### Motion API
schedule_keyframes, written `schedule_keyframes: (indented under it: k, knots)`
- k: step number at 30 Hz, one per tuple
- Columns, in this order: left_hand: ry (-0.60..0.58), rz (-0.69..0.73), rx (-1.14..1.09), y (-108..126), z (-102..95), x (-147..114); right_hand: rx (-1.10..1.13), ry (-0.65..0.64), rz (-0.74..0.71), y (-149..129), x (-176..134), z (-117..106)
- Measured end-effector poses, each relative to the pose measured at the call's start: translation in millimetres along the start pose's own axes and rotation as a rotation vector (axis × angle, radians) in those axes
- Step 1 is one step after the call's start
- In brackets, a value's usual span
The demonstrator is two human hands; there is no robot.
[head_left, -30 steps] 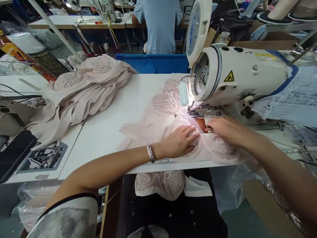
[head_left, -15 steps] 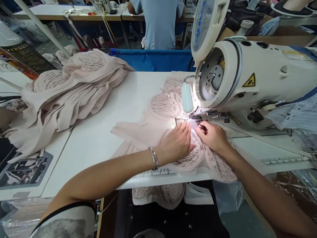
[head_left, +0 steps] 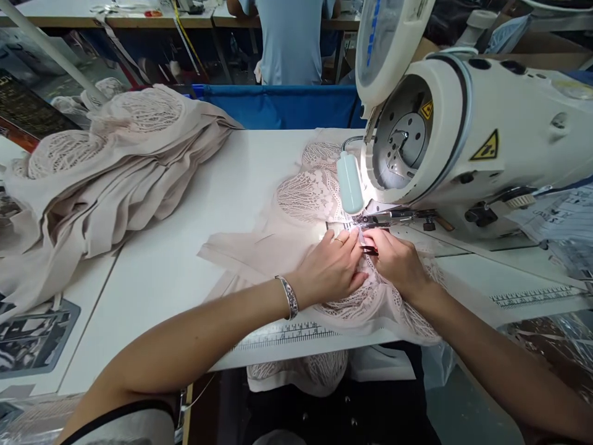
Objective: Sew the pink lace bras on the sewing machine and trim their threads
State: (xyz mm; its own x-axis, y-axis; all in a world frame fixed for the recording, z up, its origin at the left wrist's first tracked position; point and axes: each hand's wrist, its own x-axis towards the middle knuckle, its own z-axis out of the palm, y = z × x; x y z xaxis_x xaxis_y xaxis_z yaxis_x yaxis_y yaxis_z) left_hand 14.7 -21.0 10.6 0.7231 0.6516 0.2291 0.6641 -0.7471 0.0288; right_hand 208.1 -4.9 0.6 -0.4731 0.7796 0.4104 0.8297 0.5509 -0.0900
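Observation:
A pale pink lace bra (head_left: 303, 194) lies on the white sewing table, with part of it under the presser foot of the sewing machine (head_left: 417, 142). My left hand (head_left: 331, 262) lies flat on the fabric, fingers stretched toward the needle area. Close beside it, my right hand (head_left: 393, 256) is closed in a pinch at the edge of the lace. A small dark tool with a red part (head_left: 369, 250) shows between its thumb and fingers; its kind is unclear. The fingertips of both hands nearly meet just in front of the lit presser foot.
A pile of matching bras (head_left: 139, 161) is heaped at the left. A pale green lamp (head_left: 349, 182) hangs by the needle. Ruler markings (head_left: 291, 334) run along the table's front edge. More lace pieces (head_left: 319, 369) rest on my lap. A person in blue (head_left: 290, 40) sits beyond the blue cloth bin (head_left: 287, 102).
My right hand has shifted slightly left, and the dark tool in it shows more clearly. The left hand stays flat on the fabric. The whole view has moved a little.

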Motion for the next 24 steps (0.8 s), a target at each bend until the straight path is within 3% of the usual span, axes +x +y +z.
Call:
schedule_keyframes:
  k: [20,24]
  knots:
    - [-0.007,-0.025,0.033,-8,3.0,-1,-0.067,-0.006,-0.089,2,0,1]
    - [0.001,-0.025,0.052,-12,4.1,0,-0.061,-0.039,-0.052,1,1,-3]
